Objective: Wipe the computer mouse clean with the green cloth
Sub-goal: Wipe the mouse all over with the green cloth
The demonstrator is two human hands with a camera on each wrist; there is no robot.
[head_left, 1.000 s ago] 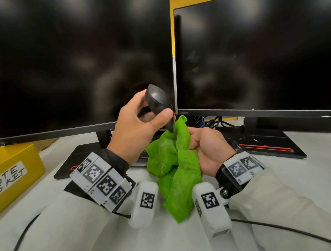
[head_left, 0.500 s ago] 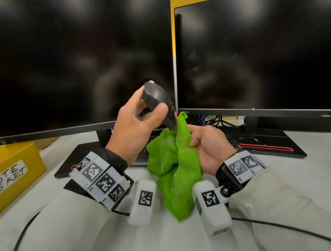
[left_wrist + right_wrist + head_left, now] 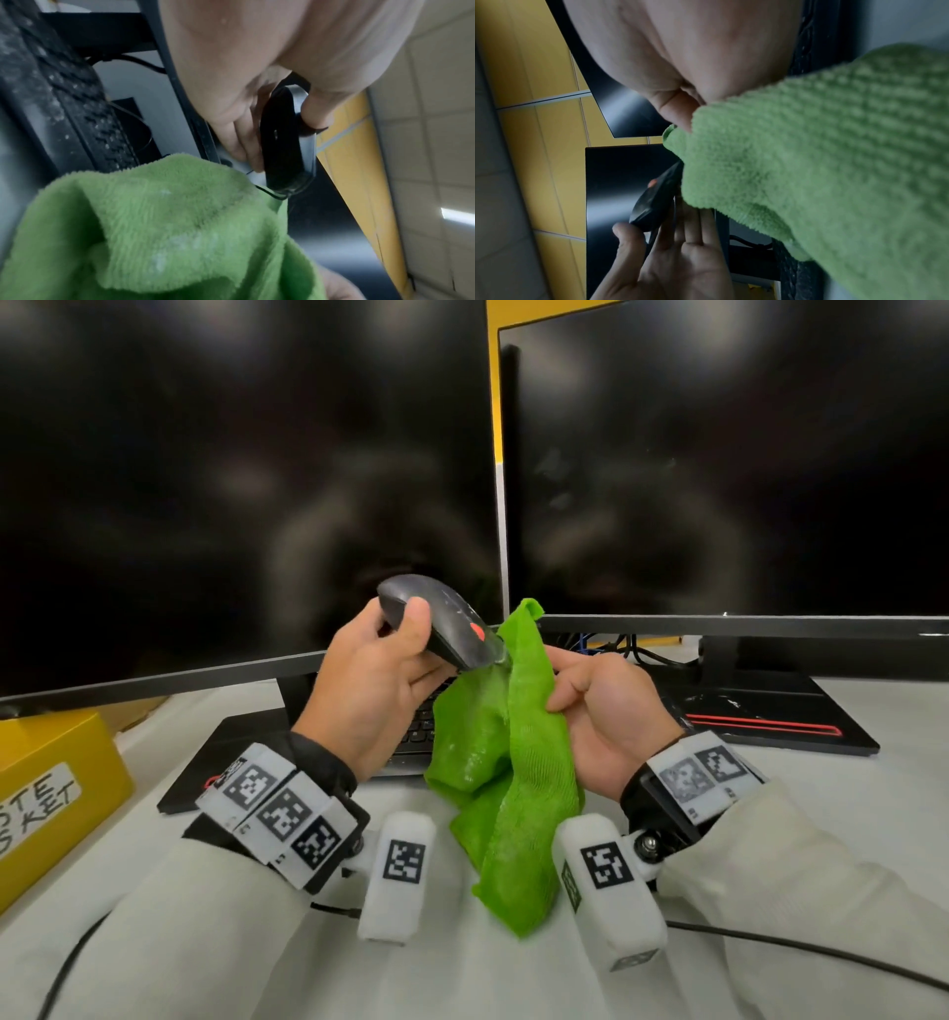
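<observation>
Head view: even, diffuse overhead light, moderately bright. The worktop reads pale with only soft, faint shadows. Both dark monitor screens carry hazy patches of reflected ceiling light and blurred reflections. Focus is fair at centre; wide-angle bending shows in the monitor edges and the sleeves at the lower corners. The green cloth is saturated, with pale sheen spots.

Left wrist view: dimmer and cooler in tone. The left hand is close and soft; the keyboard is blurred. A bright strip light shows at right.

Right wrist view: dim, strong blur on the near cloth; streaked glare on a black panel.
</observation>
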